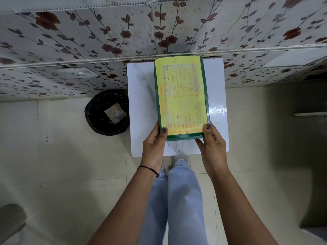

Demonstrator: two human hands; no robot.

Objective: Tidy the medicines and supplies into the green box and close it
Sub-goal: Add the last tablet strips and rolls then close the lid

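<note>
Two hands gripping near end of green box [205, 96], lid on, held over white worktop [141, 103]. Box looking stiff, plastic, likely light; yellow contents sheet [182, 96] glossy, maybe slippery. Left hand [155, 144] clamping near-left corner, thumb on lid. Right hand [212, 144] clamping near-right corner likewise. Rim edges seeming safest hold.

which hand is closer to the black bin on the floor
Left. The left hand grips the green box at its near left corner, on the side where the black bin stands. The right hand holds the near right corner, farther away.
</note>
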